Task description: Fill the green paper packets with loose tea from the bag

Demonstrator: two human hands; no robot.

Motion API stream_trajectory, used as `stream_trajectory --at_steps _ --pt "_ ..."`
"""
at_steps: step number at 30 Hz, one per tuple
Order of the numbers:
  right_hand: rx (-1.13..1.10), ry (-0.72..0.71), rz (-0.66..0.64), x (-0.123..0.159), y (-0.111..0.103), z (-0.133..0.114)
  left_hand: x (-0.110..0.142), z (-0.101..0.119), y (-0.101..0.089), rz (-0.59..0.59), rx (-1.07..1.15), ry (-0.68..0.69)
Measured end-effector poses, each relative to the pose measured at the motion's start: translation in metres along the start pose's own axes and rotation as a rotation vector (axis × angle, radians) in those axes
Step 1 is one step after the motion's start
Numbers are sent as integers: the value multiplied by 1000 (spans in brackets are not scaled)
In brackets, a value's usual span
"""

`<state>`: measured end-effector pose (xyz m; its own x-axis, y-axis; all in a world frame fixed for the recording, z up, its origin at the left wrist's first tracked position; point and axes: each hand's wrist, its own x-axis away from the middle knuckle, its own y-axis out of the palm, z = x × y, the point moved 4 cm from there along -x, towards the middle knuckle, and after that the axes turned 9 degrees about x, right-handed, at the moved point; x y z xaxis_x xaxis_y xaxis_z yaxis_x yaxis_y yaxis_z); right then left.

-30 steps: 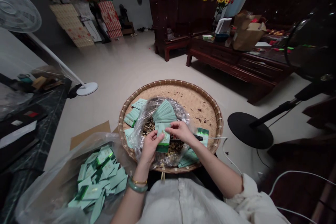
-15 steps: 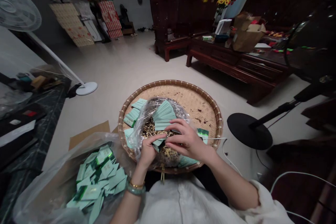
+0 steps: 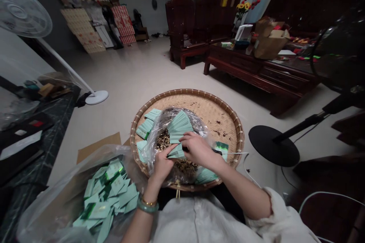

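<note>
Woven tray [image 3: 209,108], packet [image 3: 177,152] partly behind fingers [image 3: 186,137]

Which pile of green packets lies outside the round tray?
The jumbled heap in the bag left of the tray; the other piles sit within the tray.

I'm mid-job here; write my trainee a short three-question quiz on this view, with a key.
1. Multiple choice: what colour is the packet in the left hand?
A) red
B) pale green
C) black

2. True or false: a green bangle circles the left wrist.

3. Fill in: the plastic bag with the heap of loose packets is on the ___ side of the woven tray.

Key: 1. B; 2. true; 3. left.
</note>
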<state>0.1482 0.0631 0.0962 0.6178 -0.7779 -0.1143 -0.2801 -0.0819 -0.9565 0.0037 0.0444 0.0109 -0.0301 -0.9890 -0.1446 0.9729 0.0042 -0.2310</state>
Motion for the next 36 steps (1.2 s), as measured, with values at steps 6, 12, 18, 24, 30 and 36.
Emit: stream_trajectory --at_steps 6,12,18,24,30,36 --pt "-14 35 -39 4 -11 5 0 -3 3 -34 47 -40" --pt "-179 -10 24 9 -22 12 -3 -9 5 -21 121 -61" --pt "-401 74 255 15 -38 19 -2 -11 -3 73 216 -15" --pt "-399 25 253 17 -34 18 -3 -5 -9 69 241 54" --pt "-293 -194 305 19 -38 -1 -2 2 -4 61 263 -74" --pt "-263 -182 153 -1 -11 2 6 17 4 -33 292 -211"
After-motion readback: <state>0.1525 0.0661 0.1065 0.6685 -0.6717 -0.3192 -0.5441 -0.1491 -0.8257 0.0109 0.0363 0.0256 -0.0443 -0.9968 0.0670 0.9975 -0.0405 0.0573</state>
